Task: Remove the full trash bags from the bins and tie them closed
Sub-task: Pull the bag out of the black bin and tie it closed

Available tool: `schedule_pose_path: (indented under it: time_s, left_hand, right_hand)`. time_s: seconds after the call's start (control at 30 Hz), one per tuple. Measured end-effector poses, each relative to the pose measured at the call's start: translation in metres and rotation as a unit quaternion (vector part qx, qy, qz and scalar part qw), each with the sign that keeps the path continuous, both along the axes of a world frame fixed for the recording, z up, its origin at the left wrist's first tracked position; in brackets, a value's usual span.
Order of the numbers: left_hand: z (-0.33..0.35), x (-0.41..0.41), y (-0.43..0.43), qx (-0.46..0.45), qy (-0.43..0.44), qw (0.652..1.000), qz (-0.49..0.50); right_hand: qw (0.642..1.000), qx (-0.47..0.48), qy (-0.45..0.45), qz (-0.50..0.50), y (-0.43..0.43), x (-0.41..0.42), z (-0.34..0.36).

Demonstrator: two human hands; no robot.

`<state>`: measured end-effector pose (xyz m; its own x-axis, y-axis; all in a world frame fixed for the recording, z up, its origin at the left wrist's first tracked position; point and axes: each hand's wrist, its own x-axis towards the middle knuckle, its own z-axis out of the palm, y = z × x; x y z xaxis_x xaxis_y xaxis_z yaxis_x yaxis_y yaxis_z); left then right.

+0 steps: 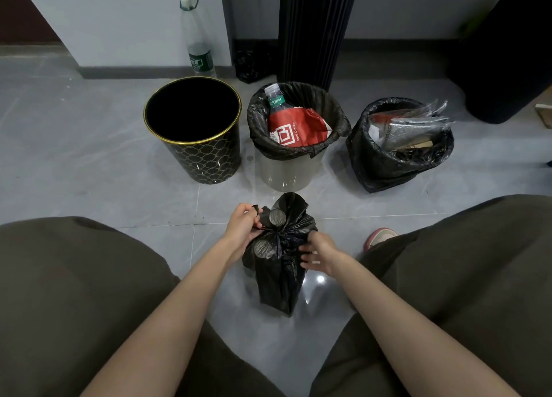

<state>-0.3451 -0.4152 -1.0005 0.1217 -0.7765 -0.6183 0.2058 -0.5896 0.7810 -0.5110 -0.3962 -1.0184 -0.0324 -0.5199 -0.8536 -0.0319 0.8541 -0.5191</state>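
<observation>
Tying step; left hand point(243, 226) pinches bag point(280, 283) ear, right hand point(318, 252) grips plastic just across knot point(276, 232); next: pull both ends outward from knot, cinch tight.

We wear loose trousers point(68, 277) of plain, matte, dark olive-brown cloth over both legs. Our left hand point(243, 228), right hand point(319, 252) and forearms point(191, 295) are bare. One shoe point(380, 237) shows, with a pale upper and a dusty-pink toe.

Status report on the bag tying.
Left hand pinches tie ends of black bag. Right hand holds its side. Lined bin and open bag behind, both untied. Nothing blocking.
</observation>
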Motion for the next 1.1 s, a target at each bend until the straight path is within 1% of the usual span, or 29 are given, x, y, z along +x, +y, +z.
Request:
schedule_pose_path:
  time_s: [0.07, 0.1, 0.13, 0.2, 0.3, 0.37, 0.43, 0.53, 0.67, 0.73, 0.8, 0.87, 0.9, 0.93, 1.0, 1.03, 1.1]
  left_hand:
    - [0.001, -0.001, 0.000, 0.000, 0.012, 1.000, 0.005]
    - [0.001, -0.002, 0.000, 0.001, 0.017, 1.000, 0.008]
    - [0.000, -0.002, 0.000, 0.004, 0.023, 1.000, 0.012]
    - [-0.002, -0.002, 0.000, 0.015, 0.032, 0.999, 0.019]
    - [-0.003, -0.003, 0.001, 0.029, 0.036, 0.999, 0.027]
    - [-0.004, -0.003, 0.002, 0.036, 0.038, 0.998, 0.029]
    - [-0.005, -0.004, 0.003, 0.042, 0.042, 0.998, 0.028]
    - [-0.005, -0.005, 0.005, 0.047, 0.046, 0.997, 0.027]
    - [-0.007, -0.005, 0.006, 0.057, 0.047, 0.997, 0.012]
    - [-0.008, -0.004, 0.005, 0.056, 0.050, 0.997, 0.009]
    - [-0.009, -0.002, 0.004, 0.046, 0.051, 0.998, 0.011]
    - [-0.009, 0.000, 0.003, 0.030, 0.046, 0.998, 0.019]
    - [-0.008, 0.000, 0.002, 0.020, 0.043, 0.999, 0.026]
    - [-0.006, 0.001, 0.000, 0.011, 0.042, 0.998, 0.035]
    - [-0.004, 0.004, -0.002, -0.004, 0.051, 0.997, 0.050]
    - [-0.002, 0.006, -0.003, -0.009, 0.061, 0.996, 0.057]
    - [0.001, 0.008, -0.003, -0.015, 0.082, 0.994, 0.065]
  right_hand:
    - [0.993, -0.013, 0.011, 0.113, 0.004, -0.001, 0.003]
    - [0.988, -0.028, 0.009, 0.155, 0.005, -0.001, 0.002]
    - [0.982, -0.048, 0.007, 0.183, 0.004, 0.001, 0.000]
    - [0.973, -0.102, 0.027, 0.207, 0.005, 0.004, -0.003]
    - [0.957, -0.187, 0.104, 0.196, 0.007, 0.009, -0.012]
    - [0.946, -0.225, 0.147, 0.182, 0.008, 0.014, -0.014]
    - [0.944, -0.231, 0.173, 0.160, 0.010, 0.020, -0.015]
    - [0.949, -0.212, 0.196, 0.129, 0.009, 0.027, -0.020]
    - [0.970, -0.147, 0.175, 0.076, 0.004, 0.029, -0.038]
    - [0.974, -0.137, 0.170, 0.068, 0.002, 0.027, -0.047]
    - [0.969, -0.151, 0.186, 0.064, 0.002, 0.027, -0.032]
    - [0.958, -0.188, 0.201, 0.081, 0.004, 0.025, -0.017]
    - [0.958, -0.204, 0.184, 0.074, 0.005, 0.023, -0.011]
    - [0.969, -0.203, 0.135, 0.050, 0.005, 0.021, -0.007]
    - [0.986, -0.164, -0.015, -0.018, 0.004, 0.013, 0.000]
    - [0.985, -0.146, -0.076, -0.045, 0.004, 0.008, 0.002]
    - [0.981, -0.139, -0.121, -0.067, 0.003, 0.002, 0.005]
